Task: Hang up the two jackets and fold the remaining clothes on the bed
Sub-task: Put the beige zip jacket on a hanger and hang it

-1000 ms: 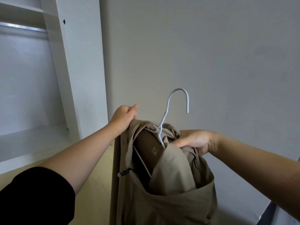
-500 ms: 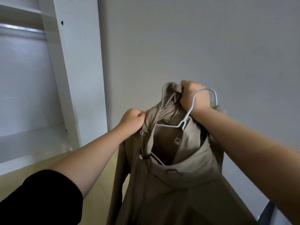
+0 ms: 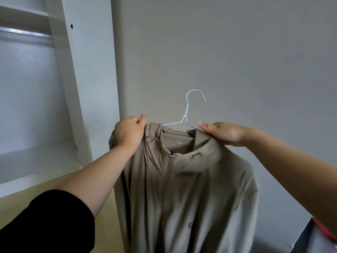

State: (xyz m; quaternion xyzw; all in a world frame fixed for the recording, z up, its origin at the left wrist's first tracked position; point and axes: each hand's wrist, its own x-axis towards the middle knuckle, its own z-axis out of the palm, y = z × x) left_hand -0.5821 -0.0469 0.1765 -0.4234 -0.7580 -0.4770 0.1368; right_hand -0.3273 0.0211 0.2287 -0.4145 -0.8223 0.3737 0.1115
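A beige zip jacket [image 3: 184, 194] hangs in the air in front of me on a white wire hanger [image 3: 187, 110], whose hook stands up above the collar. My left hand [image 3: 129, 132] grips the jacket's left shoulder at the hood edge. My right hand [image 3: 222, 133] holds the right shoulder near the collar, thumb on top of the cloth. The jacket's front faces me with the zip partly done up. The bed and the other clothes are out of sight.
An open white wardrobe [image 3: 80, 73] stands at the left with a metal rail [image 3: 25, 32] high inside and a white shelf [image 3: 32, 161] below. A plain grey wall [image 3: 237, 57] is behind the jacket. Something red and dark shows at the bottom right corner [image 3: 326, 234].
My right hand let go of the hanger's hook and came down to the jacket's right shoulder. The jacket now sits spread on the hanger, and the hook stands free.
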